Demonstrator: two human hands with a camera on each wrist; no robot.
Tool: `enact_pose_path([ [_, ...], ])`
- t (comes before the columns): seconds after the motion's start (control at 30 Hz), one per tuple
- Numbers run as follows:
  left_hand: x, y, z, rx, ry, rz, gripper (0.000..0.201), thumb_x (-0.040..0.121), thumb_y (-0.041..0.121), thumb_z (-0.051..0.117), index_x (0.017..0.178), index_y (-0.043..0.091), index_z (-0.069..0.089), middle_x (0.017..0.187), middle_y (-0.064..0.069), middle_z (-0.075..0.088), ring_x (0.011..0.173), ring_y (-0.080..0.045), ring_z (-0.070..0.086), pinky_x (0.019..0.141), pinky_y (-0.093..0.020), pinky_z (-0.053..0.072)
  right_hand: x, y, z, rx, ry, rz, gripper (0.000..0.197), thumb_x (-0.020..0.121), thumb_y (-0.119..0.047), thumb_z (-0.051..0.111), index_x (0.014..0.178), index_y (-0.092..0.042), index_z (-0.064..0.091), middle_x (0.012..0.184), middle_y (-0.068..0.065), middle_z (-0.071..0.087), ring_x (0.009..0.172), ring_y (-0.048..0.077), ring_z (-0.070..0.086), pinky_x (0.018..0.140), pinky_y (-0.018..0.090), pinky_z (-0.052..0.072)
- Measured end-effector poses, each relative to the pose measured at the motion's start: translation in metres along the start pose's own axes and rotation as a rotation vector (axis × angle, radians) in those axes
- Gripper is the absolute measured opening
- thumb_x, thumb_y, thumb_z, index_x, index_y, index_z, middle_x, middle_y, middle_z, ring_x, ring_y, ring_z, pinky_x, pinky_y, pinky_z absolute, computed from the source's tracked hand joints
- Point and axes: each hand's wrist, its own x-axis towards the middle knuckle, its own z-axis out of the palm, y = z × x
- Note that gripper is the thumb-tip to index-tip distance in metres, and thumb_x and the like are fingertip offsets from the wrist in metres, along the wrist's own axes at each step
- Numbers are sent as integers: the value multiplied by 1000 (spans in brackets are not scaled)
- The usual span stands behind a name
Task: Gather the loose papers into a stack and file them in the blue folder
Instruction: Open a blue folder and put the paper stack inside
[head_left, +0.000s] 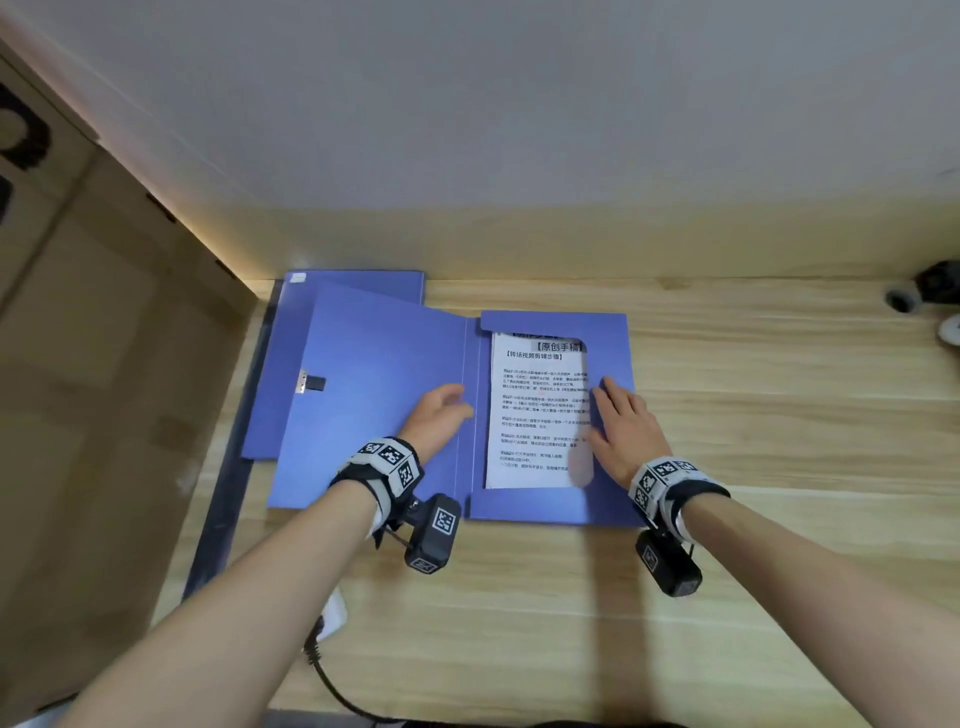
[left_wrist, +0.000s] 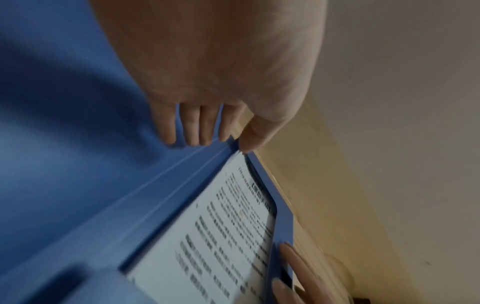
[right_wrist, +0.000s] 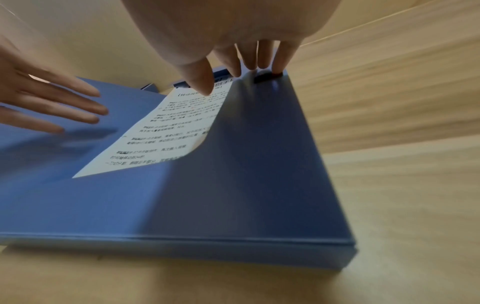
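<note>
Already the papers (head_left: 537, 410) lie inside the blue folder (head_left: 374, 395), which sits opened flat on the worktop (head_left: 727, 571). The sheets rest in the folder's right-hand tray, tucked under its top and bottom flaps, printed side up. The right hand (head_left: 623, 431) lies with spread, straight fingers on the side flap at the papers' right edge, pressing that flap over the sheets; nothing is pinched. The left hand (head_left: 441, 410) rests flat on the opened cover just left of the papers, its fingers relaxed and its grip closed on nothing. By my reading, gathering is done and filing is at its last stage: folding the flaps in. The next move likely calls for flattening the side flap fully, then swinging the cover over the papers and shutting the folder without creasing the sheets.
</note>
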Motion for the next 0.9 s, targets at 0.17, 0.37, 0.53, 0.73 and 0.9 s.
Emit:
enact_pose_path([
  [0.17, -3, -10, -69, 308, 435, 128, 56, 88, 16, 58, 142, 9, 44, 148, -11, 43, 135, -30, 44, 111, -41, 36, -19, -9, -5, -17, 60, -5, 63, 95, -32, 46, 150, -9, 27, 160, 9, 21, 146, 28, 20, 117, 38, 22],
  [0.37, -26, -40, -110, 462, 502, -180, 89, 85, 24, 64, 154, 5, 10, 163, -16, 7, 152, -30, 5, 119, -53, 16, -41, -11, 5, 52, -46, 85, 63, 96, -29, 44, 151, -7, 22, 163, 8, 12, 148, 28, 17, 117, 39, 25],
  [0.53, -42, -49, -112, 287, 479, -172, 58, 86, 13, 59, 139, 2, 38, 135, -20, 51, 123, -42, 50, 91, -44, 44, -48, -8, 11, 41, -98, 84, 61, 96, -29, 42, 150, -4, 25, 163, 9, 10, 148, 28, 16, 117, 39, 27],
  [0.73, -68, -26, -121, 75, 350, 59, 47, 83, 10, 54, 127, 25, 51, 118, -5, 67, 103, -32, 67, 86, -51, 57, -45, -4, 4, 49, -104, 56, 55, 96, -28, 41, 145, -5, 34, 161, 9, 19, 145, 29, 25, 115, 39, 30],
  [0.9, -106, 31, -86, -51, 128, 202, 49, 93, -3, 50, 130, 29, 46, 112, -5, 70, 93, -22, 71, 66, -34, 56, -45, 1, -3, 80, -104, 28, 47, 95, -27, 43, 137, -5, 44, 156, 9, 28, 137, 31, 35, 109, 39, 36],
])
